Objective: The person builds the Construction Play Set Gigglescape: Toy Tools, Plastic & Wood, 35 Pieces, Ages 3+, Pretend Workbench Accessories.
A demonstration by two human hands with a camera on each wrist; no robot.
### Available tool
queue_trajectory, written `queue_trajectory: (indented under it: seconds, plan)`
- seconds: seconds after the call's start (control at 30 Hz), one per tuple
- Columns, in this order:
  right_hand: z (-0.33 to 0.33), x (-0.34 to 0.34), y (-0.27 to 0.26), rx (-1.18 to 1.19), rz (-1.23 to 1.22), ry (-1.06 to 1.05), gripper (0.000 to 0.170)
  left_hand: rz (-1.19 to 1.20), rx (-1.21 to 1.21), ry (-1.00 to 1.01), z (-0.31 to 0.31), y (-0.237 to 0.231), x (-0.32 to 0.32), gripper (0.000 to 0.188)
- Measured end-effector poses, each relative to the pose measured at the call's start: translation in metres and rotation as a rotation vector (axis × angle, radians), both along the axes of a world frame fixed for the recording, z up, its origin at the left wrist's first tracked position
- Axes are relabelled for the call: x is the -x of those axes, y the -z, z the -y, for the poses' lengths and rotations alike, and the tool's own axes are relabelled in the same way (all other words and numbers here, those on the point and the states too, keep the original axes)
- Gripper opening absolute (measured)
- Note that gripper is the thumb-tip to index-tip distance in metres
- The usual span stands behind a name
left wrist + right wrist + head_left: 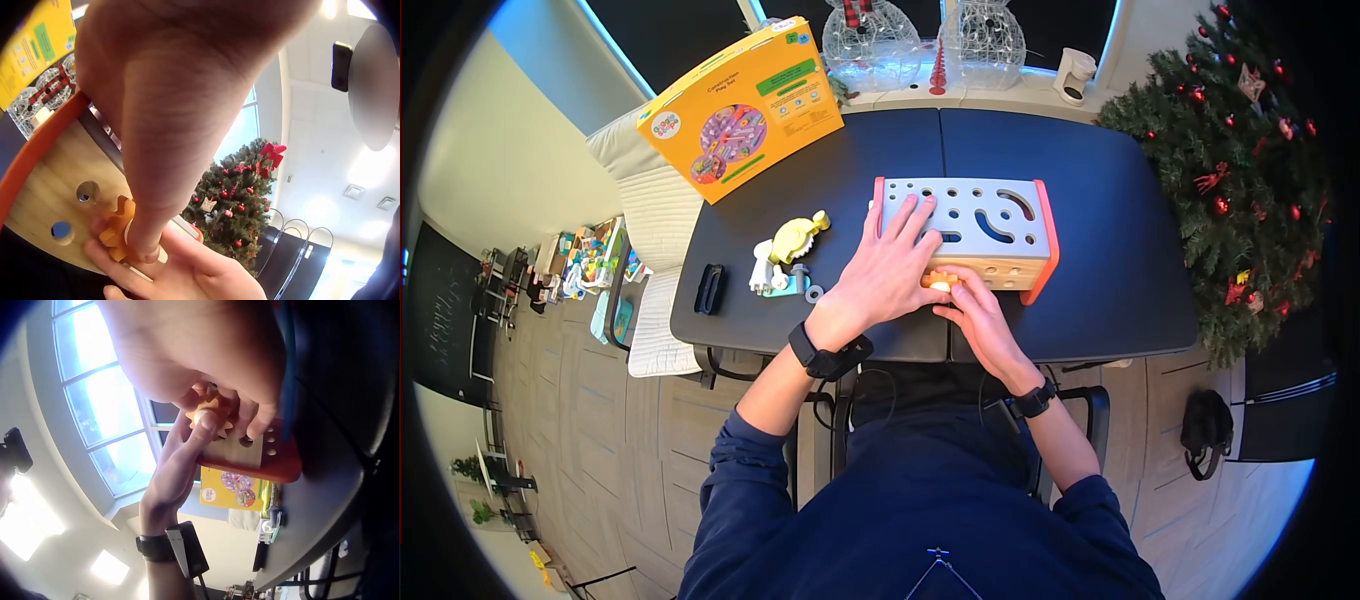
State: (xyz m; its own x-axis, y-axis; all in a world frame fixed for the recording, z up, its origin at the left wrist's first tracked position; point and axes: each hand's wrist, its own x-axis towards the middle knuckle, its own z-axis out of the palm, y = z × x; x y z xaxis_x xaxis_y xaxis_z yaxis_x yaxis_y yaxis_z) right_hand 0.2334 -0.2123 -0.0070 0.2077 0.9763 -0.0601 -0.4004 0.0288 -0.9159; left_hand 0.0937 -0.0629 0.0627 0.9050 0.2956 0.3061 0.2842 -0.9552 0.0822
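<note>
Pinches one orange gear in grip of right hand, at front of one toy box, by near edge of dark surface; spreads left hand wide over top. Shows one yellow carton at far-left corner, one Christmas tree past right edge.
</note>
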Motion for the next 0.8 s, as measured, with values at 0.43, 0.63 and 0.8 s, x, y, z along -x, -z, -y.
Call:
queue_trajectory:
  seconds: [0.43, 0.63, 0.8]
  plan:
    - [0.002, 0.001, 0.002, -0.008, -0.088, 0.007, 0.036, -0.006, 0.0, -0.021, 0.001, 0.0, 0.0, 0.062]
    - [0.002, 0.002, 0.001, -0.013, -0.122, -0.004, 0.037, 0.013, 0.026, -0.064, 0.007, -0.006, -0.002, 0.056]
    - [0.001, 0.002, 0.001, -0.015, -0.128, -0.007, 0.037, -0.02, 0.042, -0.073, 0.005, -0.01, -0.005, 0.056]
